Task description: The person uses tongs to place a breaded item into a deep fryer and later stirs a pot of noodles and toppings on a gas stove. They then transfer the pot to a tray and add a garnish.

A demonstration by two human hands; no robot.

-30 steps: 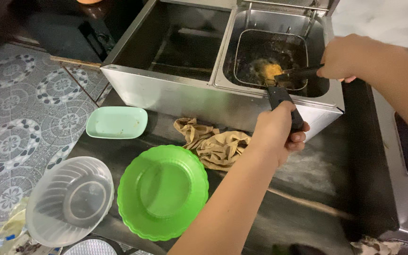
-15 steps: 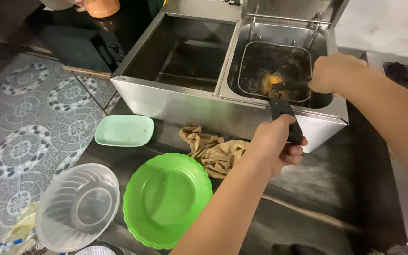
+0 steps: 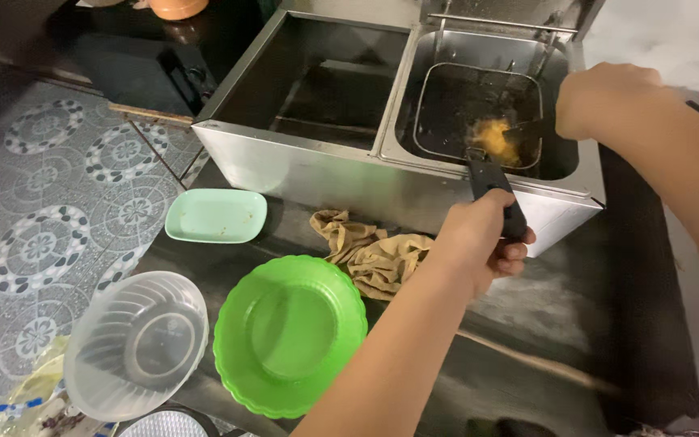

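A steel two-tank fryer [image 3: 382, 182] stands at the back of the dark counter. In its right tank a wire fry basket [image 3: 446, 89] sits in dark oil with a golden piece of fried food [image 3: 494, 138] inside. My left hand [image 3: 483, 243] grips the basket's black handle [image 3: 491, 182] at the fryer's front rim. My right hand [image 3: 604, 101] is closed on a dark utensil [image 3: 527, 127] whose tip touches the fried food. The left tank looks empty.
A brown cloth [image 3: 374, 255] lies crumpled in front of the fryer. A green plate [image 3: 289, 332], a clear plastic bowl [image 3: 135, 344] and a small mint-green dish [image 3: 214, 216] sit on the counter's left part. Patterned floor tiles [image 3: 50, 194] lie beyond the left edge.
The view has shifted slightly. My right hand has moved the utensil and the fried food a little within the basket. My left hand keeps its hold on the handle.
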